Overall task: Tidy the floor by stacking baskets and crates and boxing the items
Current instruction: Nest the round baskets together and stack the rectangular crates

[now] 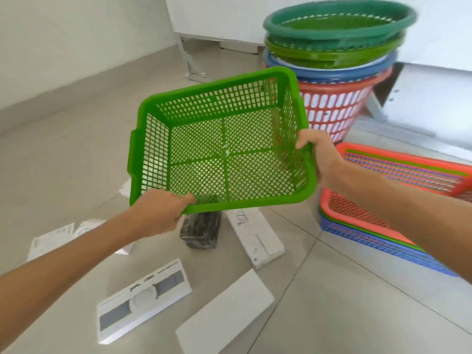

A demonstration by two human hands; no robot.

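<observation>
You held a bright green rectangular plastic mesh crate up off the grey tiled floor, tilted with its open top toward you. Your left hand gripped the near rim at the left corner, fingers curled under the edge. Your right hand clasped the right rim, thumb over the top.

Far right: a stack of round plastic baskets, dark green on top, then lighter green, blue, and red-and-white at the bottom. Near right of that: a nested pile of rectangular mesh crates, orange-red uppermost, green and blue rims showing below.

On the floor under the held crate: a dark wrapped packet, upright, beside a long white box. Nearer you, a white box picturing a grey watch band and a plain white flat box. At left, white leaflets.
</observation>
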